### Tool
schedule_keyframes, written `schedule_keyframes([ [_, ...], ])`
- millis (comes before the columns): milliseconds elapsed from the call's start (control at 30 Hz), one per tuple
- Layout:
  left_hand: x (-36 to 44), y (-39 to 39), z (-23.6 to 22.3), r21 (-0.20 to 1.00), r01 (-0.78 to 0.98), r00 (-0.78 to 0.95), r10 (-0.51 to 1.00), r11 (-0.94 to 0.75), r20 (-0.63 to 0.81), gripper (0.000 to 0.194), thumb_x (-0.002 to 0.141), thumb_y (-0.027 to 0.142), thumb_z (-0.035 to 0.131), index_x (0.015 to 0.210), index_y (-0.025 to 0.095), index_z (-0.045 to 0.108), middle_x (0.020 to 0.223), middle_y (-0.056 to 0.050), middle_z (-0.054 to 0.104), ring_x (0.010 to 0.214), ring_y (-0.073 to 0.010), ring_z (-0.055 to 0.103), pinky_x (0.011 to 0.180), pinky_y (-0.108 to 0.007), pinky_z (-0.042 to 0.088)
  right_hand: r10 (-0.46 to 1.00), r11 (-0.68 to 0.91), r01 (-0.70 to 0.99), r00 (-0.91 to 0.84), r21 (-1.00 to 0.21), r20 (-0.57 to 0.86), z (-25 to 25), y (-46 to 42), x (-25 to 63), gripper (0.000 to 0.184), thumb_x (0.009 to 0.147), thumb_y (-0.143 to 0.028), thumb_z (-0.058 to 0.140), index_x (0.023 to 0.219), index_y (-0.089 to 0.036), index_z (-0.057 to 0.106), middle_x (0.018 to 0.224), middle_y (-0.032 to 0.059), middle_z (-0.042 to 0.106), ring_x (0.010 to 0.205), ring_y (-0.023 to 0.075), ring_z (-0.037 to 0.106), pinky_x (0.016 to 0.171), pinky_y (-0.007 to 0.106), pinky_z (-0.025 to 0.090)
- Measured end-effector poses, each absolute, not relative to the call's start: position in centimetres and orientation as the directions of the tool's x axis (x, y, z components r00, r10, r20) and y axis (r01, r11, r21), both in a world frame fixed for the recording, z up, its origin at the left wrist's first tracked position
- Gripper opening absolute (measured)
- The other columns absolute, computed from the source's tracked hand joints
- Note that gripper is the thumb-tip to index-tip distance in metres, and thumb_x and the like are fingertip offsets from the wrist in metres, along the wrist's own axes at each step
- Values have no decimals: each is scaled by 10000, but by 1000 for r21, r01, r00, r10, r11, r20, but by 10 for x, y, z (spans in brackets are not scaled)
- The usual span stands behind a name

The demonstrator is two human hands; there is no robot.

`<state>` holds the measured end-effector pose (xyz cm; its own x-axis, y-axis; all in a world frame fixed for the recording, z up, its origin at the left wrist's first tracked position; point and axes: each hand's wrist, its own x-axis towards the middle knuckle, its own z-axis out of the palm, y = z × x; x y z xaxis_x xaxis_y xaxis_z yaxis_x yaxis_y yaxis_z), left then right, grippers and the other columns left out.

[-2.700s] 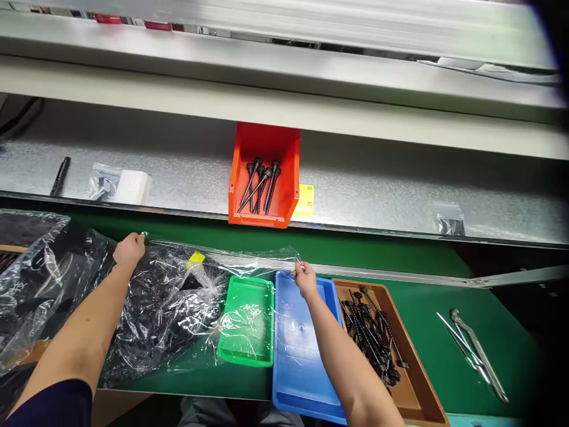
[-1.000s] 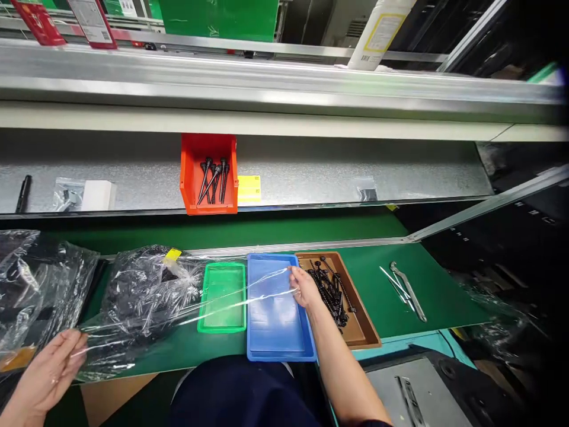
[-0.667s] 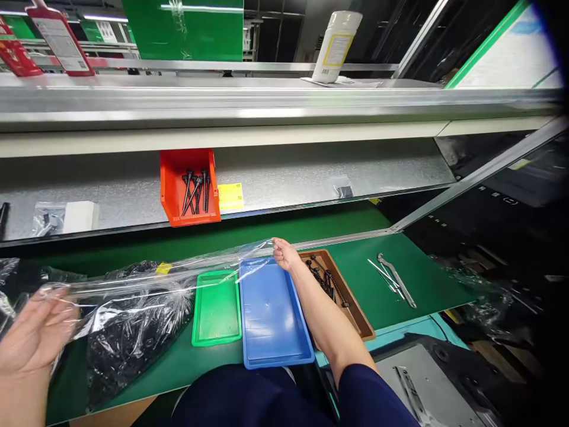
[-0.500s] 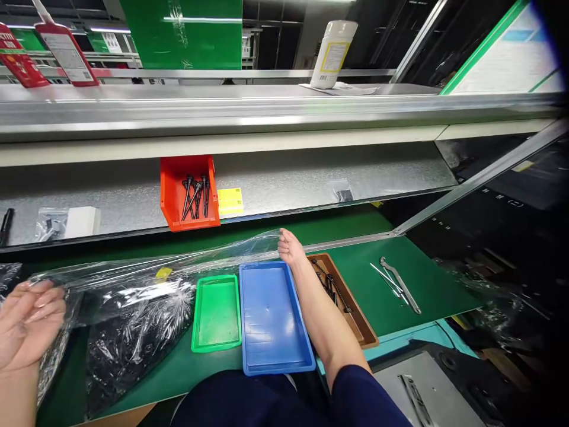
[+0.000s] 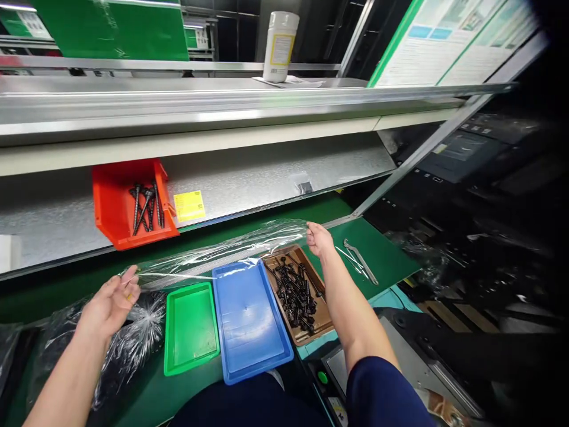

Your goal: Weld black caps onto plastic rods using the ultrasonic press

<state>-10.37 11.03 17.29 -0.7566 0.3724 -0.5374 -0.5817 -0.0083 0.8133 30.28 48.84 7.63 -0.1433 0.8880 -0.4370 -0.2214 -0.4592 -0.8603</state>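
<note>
A long sheet of clear plastic film (image 5: 213,255) is stretched between my two hands over the back of the green work surface. At its right end, my right hand (image 5: 319,239) pinches the film with curled fingers, just behind a brown tray of black screws (image 5: 296,290). My left hand (image 5: 109,305) grips the other end between thumb and fingers. Below that hand lies a dark bundle in clear plastic (image 5: 133,344). A green tray (image 5: 191,329) and a blue tray (image 5: 253,326) sit side by side beneath the film.
On the metal shelf stands a red bin (image 5: 106,207) with several black screws, beside a yellow label (image 5: 189,205). A wrench (image 5: 361,261) and thin rods lie to the right. A white canister (image 5: 280,47) stands on the upper ledge. A metal post (image 5: 400,163) slants at the right.
The view has swung right. My left hand has come inward, closer to my right hand, so the film spans a shorter gap. More of the brown tray's screws now show.
</note>
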Motion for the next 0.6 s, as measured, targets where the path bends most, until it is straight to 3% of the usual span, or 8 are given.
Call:
schedule_keyframes([
  [133, -66, 110, 132, 723, -686, -630, 432, 80, -645, 134, 837, 128, 546, 710, 170, 539, 1074, -62, 700, 958, -210, 664, 772, -368, 577, 877, -480, -81, -33, -873, -479, 59, 463, 380, 321, 676, -379, 764, 852, -185, 579, 512, -91, 488, 331, 24, 318, 290, 117, 165],
  [267, -23, 95, 79, 604, -772, -483, 437, 198, -759, 117, 808, 64, 557, 742, 160, 552, 1103, -87, 693, 978, -248, 679, 817, -402, 567, 837, -545, 67, 107, -836, -537, 30, 429, 437, 342, 664, -424, 750, 804, -168, 571, 476, -87, 461, 321, 33, 308, 301, 135, 175],
  [367, 8, 88, 47, 574, -766, -433, 425, 290, -794, 124, 823, 56, 567, 890, 159, 586, 1176, -119, 660, 986, -269, 679, 826, -415, 570, 803, -591, 183, 233, -786, -549, 10, 411, 468, 344, 679, -457, 723, 752, -178, 534, 463, -89, 442, 322, 42, 311, 313, 149, 199],
  [500, 39, 87, 20, 503, -780, -348, 410, 372, -843, 174, 826, 94, 616, 991, 148, 602, 1258, -147, 612, 1014, -280, 668, 838, -397, 574, 760, -649, 392, 379, -652, -528, -7, 402, 503, 313, 752, -463, 638, 689, -188, 503, 448, -55, 465, 331, 74, 357, 323, 183, 241],
  [600, 57, 88, 6, 440, -801, -274, 405, 405, -872, 170, 822, 141, 651, 985, 158, 605, 1243, -140, 624, 1004, -265, 674, 830, -365, 572, 740, -668, 571, 449, -477, -500, -12, 404, 527, 272, 805, -400, 583, 650, -182, 533, 474, 15, 533, 415, 146, 502, 400, 248, 379],
])
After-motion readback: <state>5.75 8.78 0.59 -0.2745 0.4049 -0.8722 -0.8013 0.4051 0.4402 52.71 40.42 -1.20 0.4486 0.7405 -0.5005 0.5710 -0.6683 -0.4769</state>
